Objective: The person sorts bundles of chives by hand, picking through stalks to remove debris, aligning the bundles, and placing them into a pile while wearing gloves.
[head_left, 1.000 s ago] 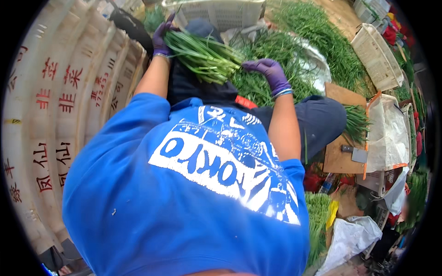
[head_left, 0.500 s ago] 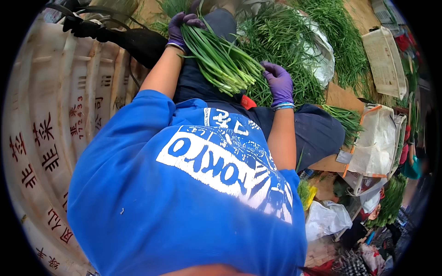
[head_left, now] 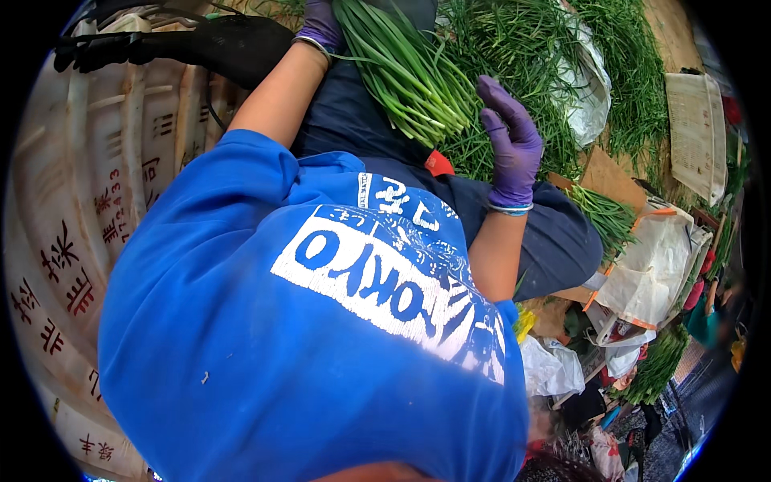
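A bunch of garlic chives (head_left: 414,76) lies slantwise over my dark trousers, its pale cut stems toward the lower right. At the leafy upper end, my left hand (head_left: 323,26) in a purple glove grips the bunch; its fingertips run past the top edge of the picture. My right hand (head_left: 514,149), gloved in purple too, is raised just right of the stem ends. Its fingers are apart from the thumb and hold nothing. Beyond it spreads a large pile of loose chives (head_left: 506,48).
A white plastic sheet (head_left: 590,84) lies amid the pile. To the right are a cream basket (head_left: 695,132), a smaller chive bundle (head_left: 604,215) on cardboard and a white bag-like container (head_left: 654,261) with orange edging. Large whitish crates (head_left: 88,201) stand at left.
My right hand has drawn back from the stem ends, rightward and down, and its fingers have opened. My left hand and the bunch sit higher in the view, which has shifted.
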### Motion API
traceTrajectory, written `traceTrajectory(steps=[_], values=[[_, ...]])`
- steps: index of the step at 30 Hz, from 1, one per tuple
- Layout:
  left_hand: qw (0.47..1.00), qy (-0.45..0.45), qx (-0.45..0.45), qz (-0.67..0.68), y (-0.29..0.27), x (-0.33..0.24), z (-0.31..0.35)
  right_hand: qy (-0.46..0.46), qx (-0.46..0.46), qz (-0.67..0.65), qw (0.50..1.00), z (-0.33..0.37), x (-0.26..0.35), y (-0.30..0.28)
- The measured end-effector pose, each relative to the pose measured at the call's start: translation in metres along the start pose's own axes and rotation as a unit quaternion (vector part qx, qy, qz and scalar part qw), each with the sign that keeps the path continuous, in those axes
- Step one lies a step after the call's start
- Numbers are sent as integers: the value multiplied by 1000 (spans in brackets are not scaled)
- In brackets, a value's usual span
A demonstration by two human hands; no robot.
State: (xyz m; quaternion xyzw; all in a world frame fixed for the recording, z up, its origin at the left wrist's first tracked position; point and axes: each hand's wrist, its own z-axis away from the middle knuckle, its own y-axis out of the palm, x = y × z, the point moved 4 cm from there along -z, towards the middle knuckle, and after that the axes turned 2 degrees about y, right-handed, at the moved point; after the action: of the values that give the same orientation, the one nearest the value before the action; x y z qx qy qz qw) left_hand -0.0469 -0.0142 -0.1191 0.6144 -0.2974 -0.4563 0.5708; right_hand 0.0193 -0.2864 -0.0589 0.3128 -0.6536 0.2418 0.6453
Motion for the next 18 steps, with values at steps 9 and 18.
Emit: traceTrajectory(steps=[9,18], values=[[999,-22,26,15,6,-1,2,-95,123,198,968,-3,16,24],[999,-23,29,1,0,-5,1,39,-57,31,997,-3,-2,8]])
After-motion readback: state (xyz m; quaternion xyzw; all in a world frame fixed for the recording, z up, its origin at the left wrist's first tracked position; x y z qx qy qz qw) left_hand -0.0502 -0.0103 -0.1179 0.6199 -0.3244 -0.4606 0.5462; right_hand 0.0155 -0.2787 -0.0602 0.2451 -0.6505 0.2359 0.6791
